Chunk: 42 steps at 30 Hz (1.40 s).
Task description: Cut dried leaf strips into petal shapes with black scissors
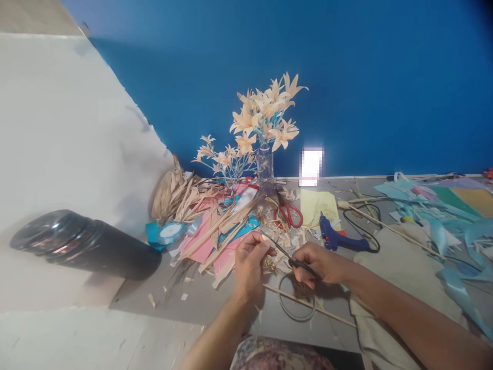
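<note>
Left hand [249,262]: thumb and fingers drawn together in a pinch; whatever sits between the tips is too small to tell.
Right hand [314,264]: curled closed around the handle end of the black scissors [283,250].
Black scissors: in the right hand, blades pointing to the left fingertips.
Ring [298,319]: just below the right hand; touching or apart, I cannot tell.
Stick [335,314]: on the table [215,307], below both hands.
Glue gun [344,241]: just beyond the right hand.
</note>
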{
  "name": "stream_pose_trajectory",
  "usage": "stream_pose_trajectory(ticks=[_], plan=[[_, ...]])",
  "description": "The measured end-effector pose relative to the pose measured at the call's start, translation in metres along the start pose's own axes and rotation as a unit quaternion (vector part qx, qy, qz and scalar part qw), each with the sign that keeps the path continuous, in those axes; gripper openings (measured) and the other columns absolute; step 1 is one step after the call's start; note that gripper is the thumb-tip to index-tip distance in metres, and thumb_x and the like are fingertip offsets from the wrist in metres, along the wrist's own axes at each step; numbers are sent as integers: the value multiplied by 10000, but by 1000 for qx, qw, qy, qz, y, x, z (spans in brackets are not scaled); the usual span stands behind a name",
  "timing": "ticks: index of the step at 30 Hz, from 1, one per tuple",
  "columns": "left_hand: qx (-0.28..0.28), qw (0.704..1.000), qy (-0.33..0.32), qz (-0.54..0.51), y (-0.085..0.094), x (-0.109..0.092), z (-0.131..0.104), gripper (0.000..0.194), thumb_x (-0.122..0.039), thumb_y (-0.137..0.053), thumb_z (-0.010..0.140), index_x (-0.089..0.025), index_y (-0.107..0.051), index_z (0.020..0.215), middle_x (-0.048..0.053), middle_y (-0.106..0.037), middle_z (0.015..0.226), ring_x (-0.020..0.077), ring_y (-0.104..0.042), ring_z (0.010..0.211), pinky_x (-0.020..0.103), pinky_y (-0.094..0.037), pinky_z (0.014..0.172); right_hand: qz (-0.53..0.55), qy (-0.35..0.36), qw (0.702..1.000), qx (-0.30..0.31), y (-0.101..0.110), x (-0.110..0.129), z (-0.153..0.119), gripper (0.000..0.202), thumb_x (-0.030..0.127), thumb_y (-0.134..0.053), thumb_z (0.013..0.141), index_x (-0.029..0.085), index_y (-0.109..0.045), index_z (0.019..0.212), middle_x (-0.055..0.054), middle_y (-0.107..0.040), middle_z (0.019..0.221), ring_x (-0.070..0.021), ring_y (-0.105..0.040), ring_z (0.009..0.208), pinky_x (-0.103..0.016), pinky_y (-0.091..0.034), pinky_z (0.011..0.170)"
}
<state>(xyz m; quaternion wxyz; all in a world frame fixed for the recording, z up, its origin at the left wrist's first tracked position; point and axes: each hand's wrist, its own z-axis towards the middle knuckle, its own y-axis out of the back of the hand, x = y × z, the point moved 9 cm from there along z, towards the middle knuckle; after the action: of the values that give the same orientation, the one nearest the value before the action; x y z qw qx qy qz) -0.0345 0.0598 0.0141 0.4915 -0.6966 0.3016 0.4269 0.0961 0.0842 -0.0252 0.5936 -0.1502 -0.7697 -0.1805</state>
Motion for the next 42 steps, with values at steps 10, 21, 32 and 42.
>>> stream_pose_trajectory(ticks=[10, 21, 32, 42], plan=[[30, 998, 54, -31, -6, 19, -1, 130, -213, -727, 686, -174, -603, 671, -24, -576, 579, 103, -516, 565, 223, -386, 597, 139, 43, 970, -194, 33, 9, 0, 420, 468, -815, 639, 153, -612, 829, -8, -627, 725, -117, -504, 608, -226, -378, 557], [88, 982, 144, -85, -30, 46, -16, 197, -283, -765, 703, -160, -611, 706, -10, -591, 642, 104, -539, 583, 233, -427, 619, 118, 21, 958, -259, 34, 22, -9, 214, 258, -734, 623, 171, -583, 746, 53, -541, 618, -93, -452, 545, -211, -354, 519], [125, 962, 192, -148, -35, 54, -22, 220, -270, -774, 748, -146, -596, 710, -16, -529, 598, 93, -463, 575, 243, -411, 618, 248, 116, 943, -187, 32, 29, -7, 392, 475, -785, 635, 153, -582, 729, 15, -535, 672, -86, -401, 542, -218, -315, 498], [135, 952, 207, -182, -48, 52, -32, 286, -278, -827, 696, -144, -574, 706, -23, -496, 626, 86, -438, 590, 237, -397, 603, 238, 61, 951, -186, 20, 34, -10, 307, 280, -798, 599, 177, -564, 769, 30, -584, 622, -134, -564, 549, -231, -429, 523]])
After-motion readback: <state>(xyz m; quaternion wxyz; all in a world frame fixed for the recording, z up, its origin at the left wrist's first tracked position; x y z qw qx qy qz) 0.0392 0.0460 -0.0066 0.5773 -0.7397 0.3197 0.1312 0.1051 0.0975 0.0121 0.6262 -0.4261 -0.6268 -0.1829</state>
